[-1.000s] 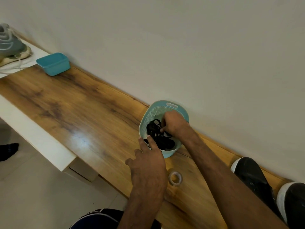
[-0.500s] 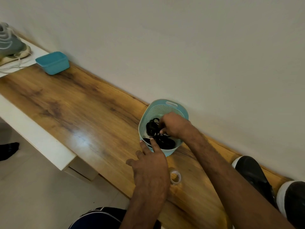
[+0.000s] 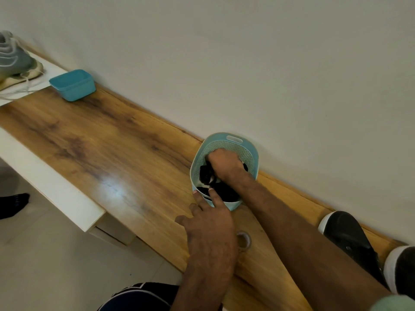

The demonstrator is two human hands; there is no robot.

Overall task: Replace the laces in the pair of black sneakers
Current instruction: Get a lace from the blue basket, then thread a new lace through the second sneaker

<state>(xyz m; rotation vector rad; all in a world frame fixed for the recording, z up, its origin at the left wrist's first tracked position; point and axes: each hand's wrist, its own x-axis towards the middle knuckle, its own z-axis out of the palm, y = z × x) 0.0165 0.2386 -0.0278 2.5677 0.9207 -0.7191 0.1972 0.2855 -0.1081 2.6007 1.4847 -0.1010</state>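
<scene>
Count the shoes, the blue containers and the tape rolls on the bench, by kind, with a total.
Shoes: 3 (black sneaker, second black sneaker, grey sneaker)
Blue containers: 2 (perforated basket, small tub)
Tape rolls: 1 (clear roll)
Total: 6

Wooden shelf (image 3: 89, 142), basket (image 3: 246, 153), tub (image 3: 73, 85), tape (image 3: 244, 240), sneakers (image 3: 345, 234)

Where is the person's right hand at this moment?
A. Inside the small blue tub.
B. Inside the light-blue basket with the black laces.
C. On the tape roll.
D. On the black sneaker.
B: the right hand reaches down into the light-blue basket, gripping the black laces.
</scene>
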